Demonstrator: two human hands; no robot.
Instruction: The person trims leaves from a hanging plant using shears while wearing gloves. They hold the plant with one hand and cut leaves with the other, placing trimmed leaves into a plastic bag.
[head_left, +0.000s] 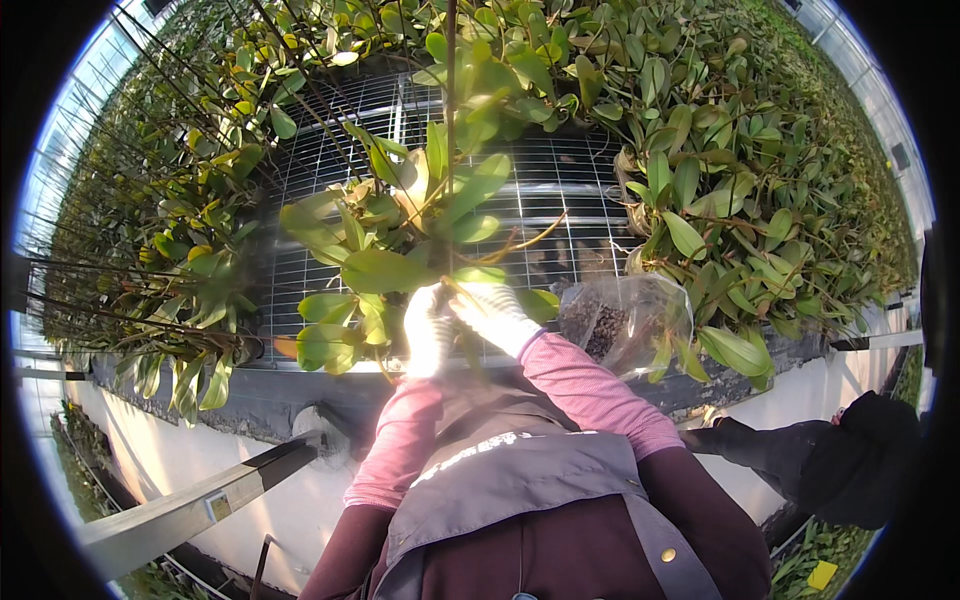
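My left hand (429, 330) and my right hand (491, 311), both in pale striped knit gloves, meet at the base of a broad-leaved plant (386, 271), which looks like an orchid. The right fingers touch a light brown root or stem, and what the left fingers grip is lost in glare. A tall dark stem or stake (450, 150) rises from between the hands. Bare roots reach out to the right. Beside my right forearm lies a clear plastic bag (645, 315) with brown, crumbly matter in it.
Dense potted plants crowd the wire-mesh bench (562, 180) on its left, right and far sides. Many thin dark stakes stand at the left. A metal beam (202, 495) runs below the bench's grey edge (262, 394). Another person (832, 457) in dark clothing is at the right.
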